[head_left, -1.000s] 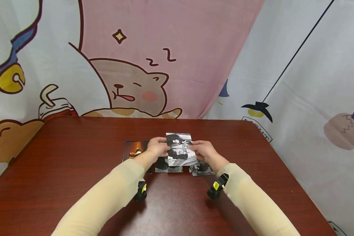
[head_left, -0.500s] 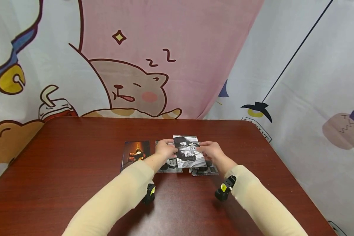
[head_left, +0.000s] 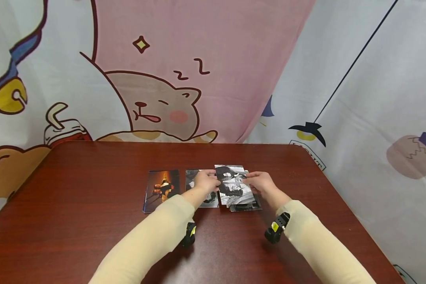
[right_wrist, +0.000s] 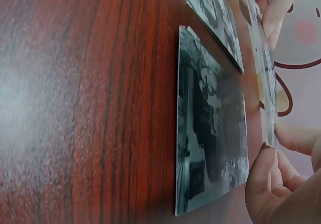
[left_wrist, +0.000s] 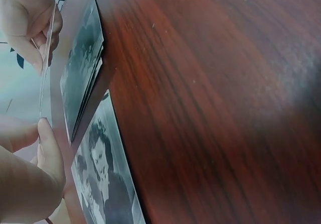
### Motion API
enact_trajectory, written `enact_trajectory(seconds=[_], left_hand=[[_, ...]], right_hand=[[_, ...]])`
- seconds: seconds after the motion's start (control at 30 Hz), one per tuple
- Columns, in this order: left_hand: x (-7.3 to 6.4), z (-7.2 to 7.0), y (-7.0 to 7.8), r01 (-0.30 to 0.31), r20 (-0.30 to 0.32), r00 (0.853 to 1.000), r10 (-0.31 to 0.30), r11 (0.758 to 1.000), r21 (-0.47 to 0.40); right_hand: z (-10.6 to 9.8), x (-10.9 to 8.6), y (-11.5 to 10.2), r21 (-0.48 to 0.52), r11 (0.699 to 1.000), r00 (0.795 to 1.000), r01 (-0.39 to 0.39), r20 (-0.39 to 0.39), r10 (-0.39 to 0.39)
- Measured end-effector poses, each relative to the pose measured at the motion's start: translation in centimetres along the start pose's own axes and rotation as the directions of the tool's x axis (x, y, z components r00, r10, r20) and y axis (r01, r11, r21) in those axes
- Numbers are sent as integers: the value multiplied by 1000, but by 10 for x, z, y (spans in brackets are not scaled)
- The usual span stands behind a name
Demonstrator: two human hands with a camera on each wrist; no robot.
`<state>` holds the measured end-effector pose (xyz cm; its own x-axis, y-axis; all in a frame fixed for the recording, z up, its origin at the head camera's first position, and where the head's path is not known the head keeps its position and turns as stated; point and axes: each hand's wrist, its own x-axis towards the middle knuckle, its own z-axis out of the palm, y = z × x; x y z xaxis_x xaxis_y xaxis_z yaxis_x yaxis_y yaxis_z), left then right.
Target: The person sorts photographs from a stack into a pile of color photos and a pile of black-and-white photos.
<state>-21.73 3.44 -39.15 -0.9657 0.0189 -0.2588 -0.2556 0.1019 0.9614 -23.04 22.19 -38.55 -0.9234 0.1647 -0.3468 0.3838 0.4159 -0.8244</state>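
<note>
My left hand pinches the left edge of a black-and-white photo between thumb and fingers. At its opposite edge, my right hand pinches the same photo. Seen nearly edge-on in the left wrist view, the held photo hovers above a small stack of black-and-white photos. In the head view the stack is mostly covered by it. Partly under my left hand lies another black-and-white photo, left of the stack. A photo with orange tones on black lies farther left.
All of this is on a reddish-brown wooden table. Behind the table's far edge hangs a cartoon-printed cloth. A small black camera sits on my right wrist and another on my left.
Both hands have moved right together with the held photo, from over the middle photo to over the right stack. The orange-toned photo and the middle photo are now more exposed.
</note>
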Motion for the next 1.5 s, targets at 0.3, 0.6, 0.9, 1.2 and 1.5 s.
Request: enact_trajectory(seconds=[0.3,0.6,0.9,1.2,1.5], left_hand=[[3,14,-3,-19,-4,1000,19,1000,-14],[5,23,-4,-26,-43,999,27,999,19],[52,40,-51,-142,-39,989,143,989,36],[18,39,-20,-10,-38,999,12,998,55],[2,36,-12,-2,-30,1000,5,995,100]], right_hand=[[-8,4,8,-28,1000,1000,1,-13,-2],[-14,6,13,-1,1000,1000,6,-13,-6],[-16,7,18,9,1000,1000,-9,-16,9],[-18,9,24,5,1000,999,-29,-19,29],[-16,12,30,-6,1000,1000,-22,-14,22]])
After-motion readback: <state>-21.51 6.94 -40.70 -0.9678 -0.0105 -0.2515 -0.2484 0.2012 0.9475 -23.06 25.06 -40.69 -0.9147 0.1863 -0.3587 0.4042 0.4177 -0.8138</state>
